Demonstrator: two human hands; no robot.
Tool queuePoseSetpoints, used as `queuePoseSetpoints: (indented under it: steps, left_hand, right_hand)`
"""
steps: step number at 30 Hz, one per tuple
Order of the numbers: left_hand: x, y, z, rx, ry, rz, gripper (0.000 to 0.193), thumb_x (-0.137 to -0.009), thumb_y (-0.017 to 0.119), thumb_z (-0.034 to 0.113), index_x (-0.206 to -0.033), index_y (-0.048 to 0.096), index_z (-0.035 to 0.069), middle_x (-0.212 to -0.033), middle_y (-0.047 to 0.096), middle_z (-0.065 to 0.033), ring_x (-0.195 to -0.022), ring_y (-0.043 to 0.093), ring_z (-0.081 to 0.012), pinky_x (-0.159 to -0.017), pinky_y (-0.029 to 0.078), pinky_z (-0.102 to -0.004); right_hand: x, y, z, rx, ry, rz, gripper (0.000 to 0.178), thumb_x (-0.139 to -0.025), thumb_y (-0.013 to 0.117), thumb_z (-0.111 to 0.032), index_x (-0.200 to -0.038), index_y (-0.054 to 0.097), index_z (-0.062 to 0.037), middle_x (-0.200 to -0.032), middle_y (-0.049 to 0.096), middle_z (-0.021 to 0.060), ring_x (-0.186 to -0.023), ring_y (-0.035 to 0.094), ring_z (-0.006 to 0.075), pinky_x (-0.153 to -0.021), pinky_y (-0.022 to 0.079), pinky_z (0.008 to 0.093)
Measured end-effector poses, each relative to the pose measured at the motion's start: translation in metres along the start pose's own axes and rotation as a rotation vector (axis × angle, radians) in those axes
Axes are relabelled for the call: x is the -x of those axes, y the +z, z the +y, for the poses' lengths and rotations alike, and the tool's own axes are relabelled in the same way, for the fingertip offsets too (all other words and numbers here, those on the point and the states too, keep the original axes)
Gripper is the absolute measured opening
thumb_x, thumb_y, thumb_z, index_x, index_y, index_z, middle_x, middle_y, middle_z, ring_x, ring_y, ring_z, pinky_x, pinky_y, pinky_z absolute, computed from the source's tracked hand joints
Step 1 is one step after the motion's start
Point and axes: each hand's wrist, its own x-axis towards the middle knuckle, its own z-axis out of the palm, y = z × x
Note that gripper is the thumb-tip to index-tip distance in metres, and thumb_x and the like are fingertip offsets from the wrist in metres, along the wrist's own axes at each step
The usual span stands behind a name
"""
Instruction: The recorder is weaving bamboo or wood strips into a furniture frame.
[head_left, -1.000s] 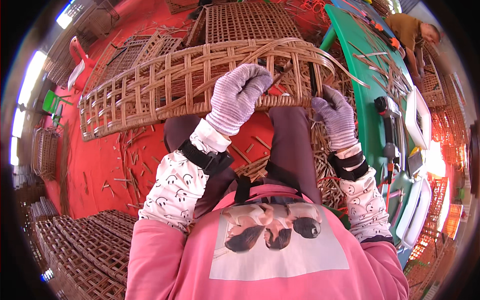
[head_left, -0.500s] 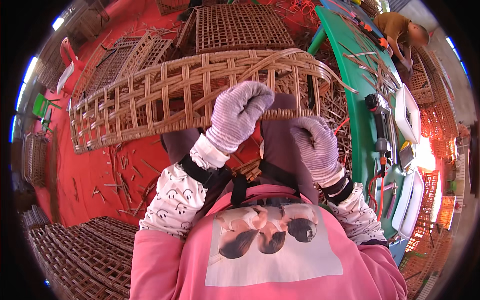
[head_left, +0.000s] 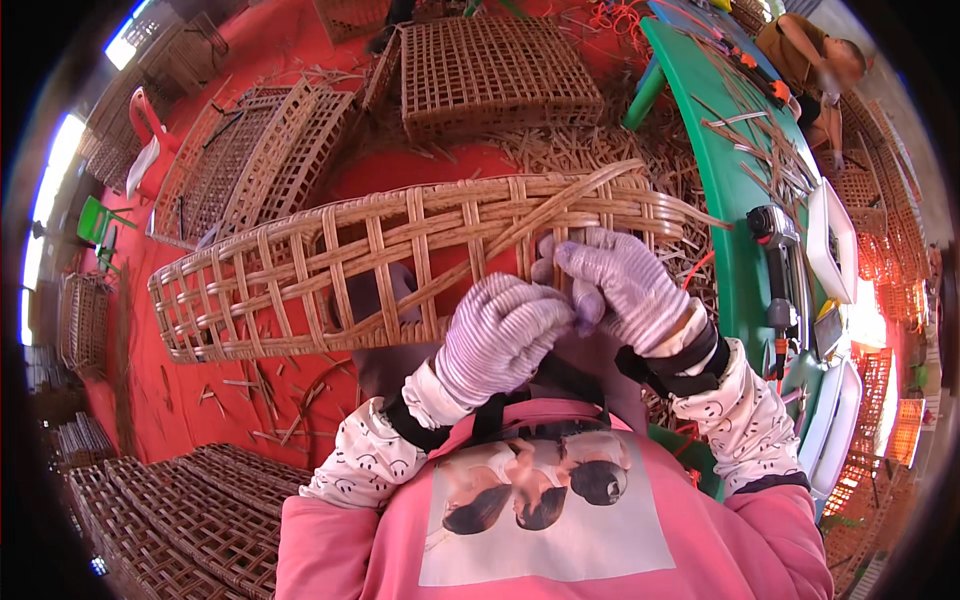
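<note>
A long brown woven wicker basket (head_left: 400, 262) lies tilted across my lap, its open lattice facing me. A loose wicker strand crosses it diagonally, and strand ends stick out at its right end. My left hand (head_left: 505, 335), in a striped glove, is closed at the near rim; anything between its fingers is hidden. My right hand (head_left: 625, 285), gloved alike, has its fingers curled over the right part of the same rim, thumb beneath. The fingertips of both hands meet there, covering that stretch of rim.
On the right, a green table (head_left: 690, 120) carries a power tool (head_left: 775, 265), loose strips and white trays (head_left: 832, 240). More wicker baskets (head_left: 500, 75) stand ahead; woven panels (head_left: 190, 510) lie lower left. Scraps litter the red floor (head_left: 215, 425). Another person (head_left: 795, 50) bends at far right.
My left hand has moved down and right, and my right hand up to meet it at the rim. The basket has shifted nearer to me, its lattice turned more toward view.
</note>
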Motion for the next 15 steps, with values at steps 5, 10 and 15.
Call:
queuePoseSetpoints:
  steps: [5,10,15]
  left_hand:
    - [0.016,0.001,0.022,0.022,-0.015,-0.003,0.021,-0.071,0.071,0.014,-0.089,0.061,0.009,-0.085,0.063,-0.0039,-0.076,0.058,-0.0227,-0.069,0.046,-0.0362]
    - [0.004,-0.048,0.032,-0.034,-0.161,-0.050,0.012,-0.073,0.069,0.012,-0.081,0.061,0.008,-0.080,0.063,-0.0052,-0.072,0.059,-0.0255,-0.064,0.047,-0.0362]
    - [-0.040,-0.084,-0.018,-0.429,-0.337,-0.545,0.020,-0.083,0.055,0.025,-0.087,0.063,0.008,-0.082,0.063,-0.0124,-0.078,0.059,-0.0339,-0.069,0.047,-0.0425]
  right_hand:
    - [0.021,-0.008,0.033,-0.018,-0.039,0.063,0.020,-0.091,0.051,-0.020,-0.101,0.050,-0.0032,-0.080,0.061,0.0060,-0.046,0.053,0.0121,-0.042,0.047,0.0261]
    - [0.029,-0.020,0.060,-0.008,-0.028,0.172,0.029,-0.090,0.052,-0.031,-0.095,0.051,-0.0021,-0.063,0.050,0.0014,-0.044,0.046,0.0097,-0.044,0.047,0.0261]
    - [0.034,-0.036,0.090,0.108,-0.092,0.234,0.036,-0.093,0.046,-0.039,-0.084,0.051,-0.0041,-0.056,0.041,-0.0019,-0.040,0.038,0.0077,-0.041,0.043,0.0253]
